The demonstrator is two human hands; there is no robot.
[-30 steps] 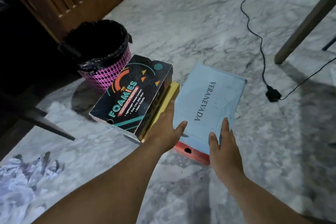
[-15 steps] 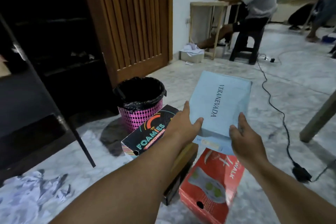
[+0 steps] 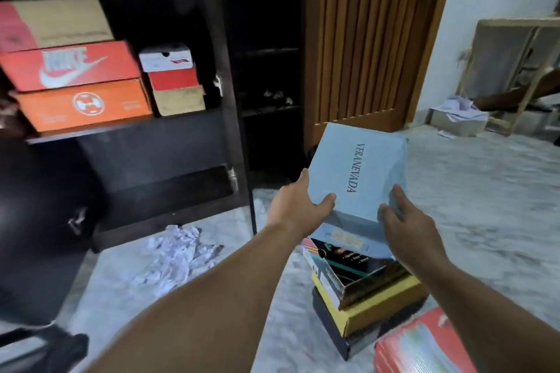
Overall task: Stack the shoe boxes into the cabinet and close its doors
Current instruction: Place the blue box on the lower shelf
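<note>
While both hands grip blue box (image 3: 357, 172), cabinet (image 3: 169, 142) open, stacked boxes (image 3: 363, 291) beneath.

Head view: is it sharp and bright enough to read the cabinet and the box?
Head view: dark wooden cabinet interior is underlit and motion-blurred; pale blue cardboard shoe box is well lit with readable print; wide-angle bending at the edges.

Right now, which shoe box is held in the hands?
The pale blue VERANEVADA box, gripped by left hand and right hand; the others rest in stacks.
</note>
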